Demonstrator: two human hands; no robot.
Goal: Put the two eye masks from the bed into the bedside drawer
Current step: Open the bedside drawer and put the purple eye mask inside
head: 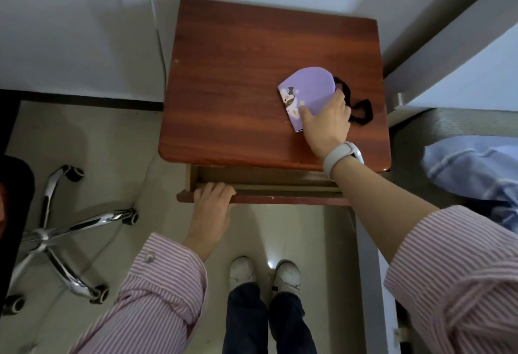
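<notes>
A purple eye mask with a cartoon print and a black strap lies folded on the reddish wooden bedside table, near its right side. My right hand rests on the mask's near edge, thumb on top and fingers at its right side. The drawer under the tabletop stands open by a narrow gap. My left hand grips the top edge of the drawer front at its left end. Only one mask shows here.
An office chair's chrome star base with castors stands on the floor to the left. The grey bed frame and blue-white bedding lie to the right. My feet stand just in front of the drawer.
</notes>
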